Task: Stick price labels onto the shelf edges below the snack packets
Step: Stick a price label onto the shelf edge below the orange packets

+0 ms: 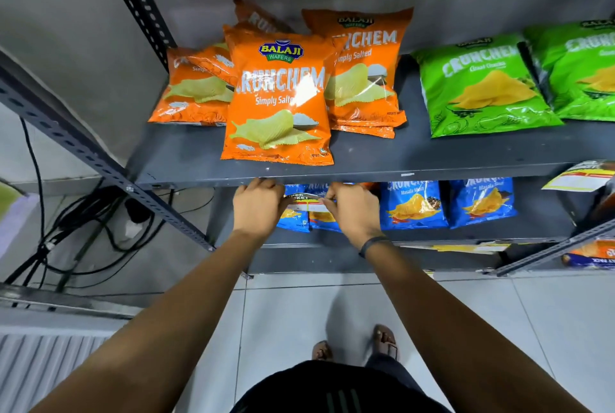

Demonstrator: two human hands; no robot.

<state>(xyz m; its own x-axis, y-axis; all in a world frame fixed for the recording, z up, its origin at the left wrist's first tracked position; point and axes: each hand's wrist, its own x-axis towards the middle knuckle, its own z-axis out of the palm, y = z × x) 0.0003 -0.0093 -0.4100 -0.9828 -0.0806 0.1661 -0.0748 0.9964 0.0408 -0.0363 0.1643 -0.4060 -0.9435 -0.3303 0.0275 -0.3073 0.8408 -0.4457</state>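
Several orange snack packets [278, 96] lie on a dark grey metal shelf, whose front edge [199, 178] runs across the middle of the view. Just under that edge, below the front orange packet, my left hand [258, 209] and my right hand [354, 211] pinch the two ends of a yellow, red and white price label [306, 204]. The label is held flat between the hands and partly hidden by the fingers. Whether it touches the shelf edge I cannot tell.
Green packets [482, 86] lie further right on the same shelf, with another label [580, 178] hanging at its right edge. Blue packets [446, 201] fill the shelf below. A slotted upright [100, 153] slants at left, cables [83, 223] behind it. My feet stand on white floor tiles.
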